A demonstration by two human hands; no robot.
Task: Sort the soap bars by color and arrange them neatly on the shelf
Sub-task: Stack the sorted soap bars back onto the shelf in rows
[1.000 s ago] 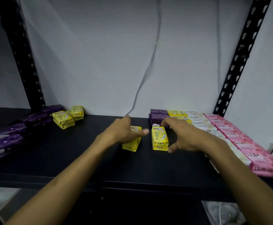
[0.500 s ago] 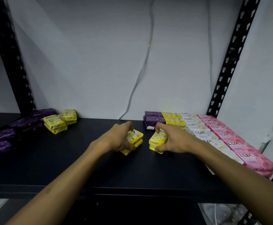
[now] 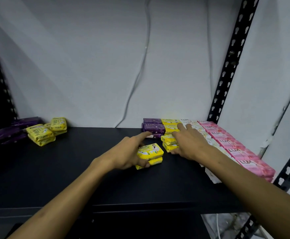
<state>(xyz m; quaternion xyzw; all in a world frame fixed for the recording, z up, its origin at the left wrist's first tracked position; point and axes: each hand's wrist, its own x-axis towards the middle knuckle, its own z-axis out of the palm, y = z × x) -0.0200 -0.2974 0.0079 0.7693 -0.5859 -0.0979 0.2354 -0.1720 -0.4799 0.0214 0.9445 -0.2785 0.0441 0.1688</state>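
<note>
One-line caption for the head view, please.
Left hand grips a stack of yellow soap bars while right hand pushes another yellow stack into the sorted row on the black shelf.

White wall (image 3: pixel 89 57) behind, w/ a thin grey cable (image 3: pixel 141 69) hanging down it to the shelf's back edge, approx mid. Black perforated upright (image 3: pixel 230 57) at back right corner; another, blurred, at back left (image 3: pixel 0 87). Below the front right corner: pale clutter, can't tell what.
</note>
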